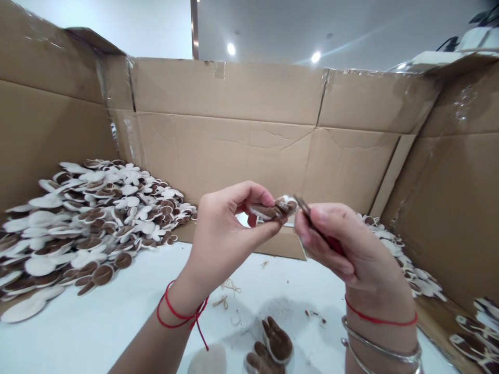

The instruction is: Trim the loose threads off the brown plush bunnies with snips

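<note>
My left hand (228,228) is raised in the middle of the view and pinches a small brown-and-white plush piece (265,211) between thumb and fingers. White fluff shows at the piece's right end. Close beside that end, my right hand (343,239) is closed around thin, dark tweezers (304,205), their tips pointing up and left. Part of the tool is hidden in the palm. Below the hands, brown rabbit-head plush pieces (279,340) with white edges lie on the white table (156,317). Near them is a pale oval piece (208,359), face down.
A big heap of brown-and-white plush pieces (89,218) fills the left side. More pieces (405,259) lie along the right wall. Cardboard walls (234,150) enclose the back and both sides. Thread scraps (221,301) and brown bits are scattered on the table.
</note>
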`<state>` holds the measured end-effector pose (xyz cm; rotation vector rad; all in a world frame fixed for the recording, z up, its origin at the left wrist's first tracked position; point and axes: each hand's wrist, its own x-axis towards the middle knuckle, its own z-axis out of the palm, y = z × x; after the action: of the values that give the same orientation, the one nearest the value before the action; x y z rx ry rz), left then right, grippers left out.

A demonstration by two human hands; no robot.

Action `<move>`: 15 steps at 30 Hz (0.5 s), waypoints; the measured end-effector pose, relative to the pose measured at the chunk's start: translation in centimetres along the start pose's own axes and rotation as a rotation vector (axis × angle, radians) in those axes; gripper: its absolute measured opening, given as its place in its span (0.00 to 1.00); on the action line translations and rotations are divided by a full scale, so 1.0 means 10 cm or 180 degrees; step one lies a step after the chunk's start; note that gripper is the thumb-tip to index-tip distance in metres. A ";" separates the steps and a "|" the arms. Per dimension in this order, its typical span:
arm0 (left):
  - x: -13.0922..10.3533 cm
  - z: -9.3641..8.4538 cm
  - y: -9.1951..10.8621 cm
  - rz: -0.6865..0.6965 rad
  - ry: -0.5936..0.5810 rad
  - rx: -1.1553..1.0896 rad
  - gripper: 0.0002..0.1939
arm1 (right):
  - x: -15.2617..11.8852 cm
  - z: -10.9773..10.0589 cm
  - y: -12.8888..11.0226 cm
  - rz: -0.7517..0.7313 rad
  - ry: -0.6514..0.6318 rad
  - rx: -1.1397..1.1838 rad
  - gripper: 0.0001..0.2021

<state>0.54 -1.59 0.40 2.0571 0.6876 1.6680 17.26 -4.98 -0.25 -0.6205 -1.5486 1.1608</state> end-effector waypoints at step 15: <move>0.06 0.00 -0.05 -0.0299 -0.0273 -0.0986 0.20 | 0.09 0.01 0.05 0.0007 0.1308 -0.0965 0.14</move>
<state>0.54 -0.80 0.54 1.8364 0.4571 1.5171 16.84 -4.04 -0.27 -0.9950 -1.3720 0.7425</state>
